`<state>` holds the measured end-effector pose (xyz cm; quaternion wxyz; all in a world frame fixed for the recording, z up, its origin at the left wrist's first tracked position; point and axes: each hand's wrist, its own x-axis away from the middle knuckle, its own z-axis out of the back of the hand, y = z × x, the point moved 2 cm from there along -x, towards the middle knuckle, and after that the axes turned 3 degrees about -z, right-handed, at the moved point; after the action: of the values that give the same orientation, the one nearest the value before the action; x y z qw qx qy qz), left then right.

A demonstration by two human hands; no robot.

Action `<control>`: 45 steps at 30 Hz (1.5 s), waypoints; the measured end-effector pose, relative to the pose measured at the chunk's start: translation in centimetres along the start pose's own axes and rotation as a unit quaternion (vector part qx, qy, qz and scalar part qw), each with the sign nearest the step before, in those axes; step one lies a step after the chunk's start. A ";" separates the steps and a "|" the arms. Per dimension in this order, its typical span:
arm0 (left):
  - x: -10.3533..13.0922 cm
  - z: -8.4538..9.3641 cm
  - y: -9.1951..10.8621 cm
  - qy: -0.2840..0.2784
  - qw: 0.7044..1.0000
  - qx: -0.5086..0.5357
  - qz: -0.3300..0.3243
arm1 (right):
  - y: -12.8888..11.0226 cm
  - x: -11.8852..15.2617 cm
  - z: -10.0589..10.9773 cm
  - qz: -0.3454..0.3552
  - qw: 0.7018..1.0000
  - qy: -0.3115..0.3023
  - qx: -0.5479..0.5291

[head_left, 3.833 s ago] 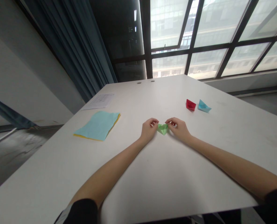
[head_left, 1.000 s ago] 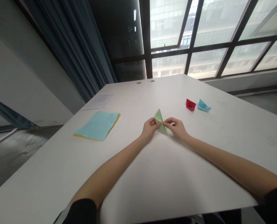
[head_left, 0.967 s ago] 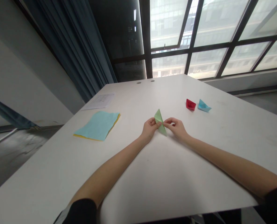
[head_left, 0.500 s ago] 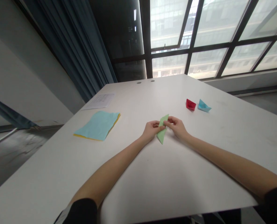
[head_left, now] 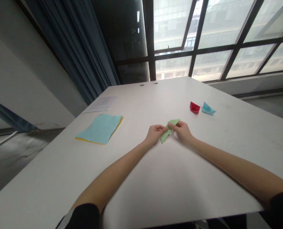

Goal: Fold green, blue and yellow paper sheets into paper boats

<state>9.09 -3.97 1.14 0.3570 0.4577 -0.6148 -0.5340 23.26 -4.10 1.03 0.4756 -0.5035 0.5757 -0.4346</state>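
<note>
A folded piece of light green paper (head_left: 165, 135) is held between both hands over the middle of the table. My left hand (head_left: 155, 134) pinches its left side, thumb on top. On the other side, my right hand (head_left: 183, 131) grips the upper right part between thumb and fingers. The paper tilts, one pointed end toward the upper right and the other toward the lower left. Fingertips hide part of its middle folds. Beyond my right hand sit a red paper boat (head_left: 195, 107) and a light blue paper boat (head_left: 208, 108), side by side.
To the left lies a stack of square paper (head_left: 100, 128), light blue on top with yellow beneath. A printed sheet (head_left: 102, 104) rests behind it near the table's left edge. The white table (head_left: 141, 181) reaches toward the windows; a blue curtain (head_left: 77, 47) hangs at the left.
The green paper has turned clockwise, its upper tip swinging right, and its two ends now angle differently. Both hands have shifted slightly and keep their hold; everything else stays put.
</note>
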 end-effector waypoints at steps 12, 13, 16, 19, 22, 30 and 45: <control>0.0 0.0 0.0 -0.001 1.000 0.002 -0.003 | -0.1 -0.1 0.2 0.015 1.000 0.022 0.011; 0.0 -0.1 -0.1 -0.003 1.000 0.005 -0.003 | -0.1 -0.2 0.3 0.018 0.999 0.029 0.010; 0.0 -0.1 -0.2 -0.009 1.000 0.008 -0.001 | 0.1 -0.2 0.4 0.033 0.999 0.033 0.019; 0.0 -0.1 -0.2 -0.011 1.000 0.005 -0.004 | 0.1 -0.2 0.4 0.042 0.998 0.025 0.031; 0.0 -0.2 -0.2 -0.015 1.000 -0.001 -0.008 | 0.2 -0.2 0.4 0.046 0.998 0.024 0.027; -0.6 0.9 -0.6 0.052 0.997 0.033 -0.042 | 0.0 -0.2 0.5 0.017 0.997 0.015 0.067; -0.9 0.9 -0.7 0.072 0.995 0.059 -0.047 | -0.6 0.5 0.2 0.058 0.985 -0.021 0.163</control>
<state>8.65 -2.79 0.33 0.3473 0.5431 -0.5958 -0.4790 23.60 -4.68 1.56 0.5874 -0.3938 0.5155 -0.4838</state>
